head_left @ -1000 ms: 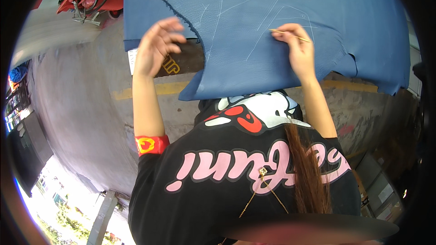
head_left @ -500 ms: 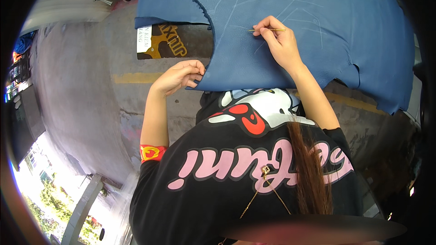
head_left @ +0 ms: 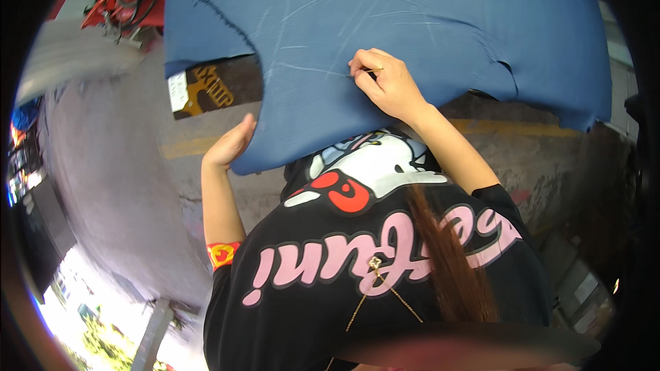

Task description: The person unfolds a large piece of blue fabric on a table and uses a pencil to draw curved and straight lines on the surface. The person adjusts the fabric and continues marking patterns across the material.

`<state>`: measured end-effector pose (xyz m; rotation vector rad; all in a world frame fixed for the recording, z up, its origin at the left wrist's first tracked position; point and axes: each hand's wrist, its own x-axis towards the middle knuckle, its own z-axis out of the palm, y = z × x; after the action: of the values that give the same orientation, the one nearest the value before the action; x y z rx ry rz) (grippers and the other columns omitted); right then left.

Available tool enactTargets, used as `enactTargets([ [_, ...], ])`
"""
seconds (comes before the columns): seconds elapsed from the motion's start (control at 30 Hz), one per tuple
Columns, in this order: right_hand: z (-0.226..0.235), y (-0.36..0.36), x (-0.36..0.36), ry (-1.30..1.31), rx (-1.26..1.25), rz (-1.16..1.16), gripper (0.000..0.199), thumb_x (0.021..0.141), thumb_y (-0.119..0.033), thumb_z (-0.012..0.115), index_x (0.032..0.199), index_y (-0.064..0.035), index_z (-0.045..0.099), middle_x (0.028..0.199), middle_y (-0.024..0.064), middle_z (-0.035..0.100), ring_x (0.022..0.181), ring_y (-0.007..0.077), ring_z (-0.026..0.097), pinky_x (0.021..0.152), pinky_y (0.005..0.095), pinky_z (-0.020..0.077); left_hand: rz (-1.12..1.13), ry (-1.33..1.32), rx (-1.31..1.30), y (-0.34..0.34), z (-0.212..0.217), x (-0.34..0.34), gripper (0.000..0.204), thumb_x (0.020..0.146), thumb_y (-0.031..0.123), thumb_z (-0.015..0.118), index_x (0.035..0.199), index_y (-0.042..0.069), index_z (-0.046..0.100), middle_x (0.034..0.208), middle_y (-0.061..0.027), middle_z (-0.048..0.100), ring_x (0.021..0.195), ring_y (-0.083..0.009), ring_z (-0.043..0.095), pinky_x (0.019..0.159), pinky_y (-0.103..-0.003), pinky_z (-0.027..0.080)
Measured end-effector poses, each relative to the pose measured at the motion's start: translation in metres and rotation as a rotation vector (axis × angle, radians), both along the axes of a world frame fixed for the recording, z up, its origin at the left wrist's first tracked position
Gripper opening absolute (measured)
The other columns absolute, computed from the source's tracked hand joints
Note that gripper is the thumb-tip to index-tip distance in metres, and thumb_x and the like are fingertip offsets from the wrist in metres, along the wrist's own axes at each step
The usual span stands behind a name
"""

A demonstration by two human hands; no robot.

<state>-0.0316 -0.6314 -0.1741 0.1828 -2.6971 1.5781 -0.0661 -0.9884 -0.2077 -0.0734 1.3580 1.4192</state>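
A large sheet of blue leather (head_left: 309, 110) with pale drawn lines lies spread in front of me. My right hand (head_left: 388, 82) rests on it, fingers pinched around a thin gold-coloured marking pen (head_left: 373, 70). The pen's tip is hidden by the fingers, beside a pale line on the leather. At the sheet's near left corner is my left hand (head_left: 230, 145), its visible fingers straight and close together along the edge. Some of its fingers are hidden, and no grip on the leather shows.
Under the leather's cut-out on the left lies a dark board (head_left: 237, 82) with yellow patterning and a white label (head_left: 177, 91). A red machine (head_left: 127, 3) with black hoses stands at the far left. The floor (head_left: 117, 151) is grey with a yellow stripe.
The view has shifted, so the leather sits further left. My left hand's curled fingers have straightened along the edge. The right hand still pinches the pen, and a line now runs to it.
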Motion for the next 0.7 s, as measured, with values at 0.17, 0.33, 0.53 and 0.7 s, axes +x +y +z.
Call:
enactTargets([
  [0.17,-0.012,0.067,0.025,-0.010,-0.589,-0.420,0.017,0.099,-0.009,0.049,0.101,-0.0011,0.064,0.095,0.0059,0.068,0.094,0.0137,0.065,0.085,0.0276,0.0519,0.132,0.000,-0.141,0.003,0.007,-0.001,0.067,0.102,0.050,0.042,0.128,-0.010,0.054,0.121,-0.0159,0.064,0.109,-0.0171,0.060,0.096,-0.030,0.046],
  [0.33,-0.019,0.129,0.045,0.056,-0.350,-0.728,0.010,0.094,-0.008,0.055,0.094,-0.0016,0.063,0.093,0.0063,0.069,0.090,0.0136,0.067,0.080,0.0268,0.0504,-0.058,0.197,-0.244,0.025,0.042,-0.027,0.048,0.100,0.042,0.051,0.115,-0.002,0.062,0.101,-0.0094,0.069,0.092,-0.0148,0.065,0.080,-0.027,0.050],
  [0.53,-0.022,0.119,0.029,0.115,-0.098,-0.584,0.013,0.089,-0.015,0.060,0.092,-0.0034,0.064,0.083,0.0070,0.070,0.082,0.0179,0.069,0.074,0.0293,0.0511,0.074,0.562,-0.411,0.061,0.061,-0.067,0.034,0.099,0.037,0.056,0.102,0.004,0.065,0.085,-0.0051,0.069,0.072,-0.0082,0.063,0.062,-0.019,0.046],
  [0.7,-0.015,0.117,0.010,0.102,-0.043,-0.595,0.014,0.087,-0.019,0.061,0.091,-0.0065,0.065,0.084,0.0080,0.070,0.080,0.0208,0.068,0.072,0.0325,0.0507,0.355,0.961,-0.369,0.100,0.046,-0.084,0.024,0.098,0.029,0.061,0.094,0.006,0.064,0.080,-0.0005,0.066,0.069,-0.0025,0.055,0.057,-0.017,0.038],
])
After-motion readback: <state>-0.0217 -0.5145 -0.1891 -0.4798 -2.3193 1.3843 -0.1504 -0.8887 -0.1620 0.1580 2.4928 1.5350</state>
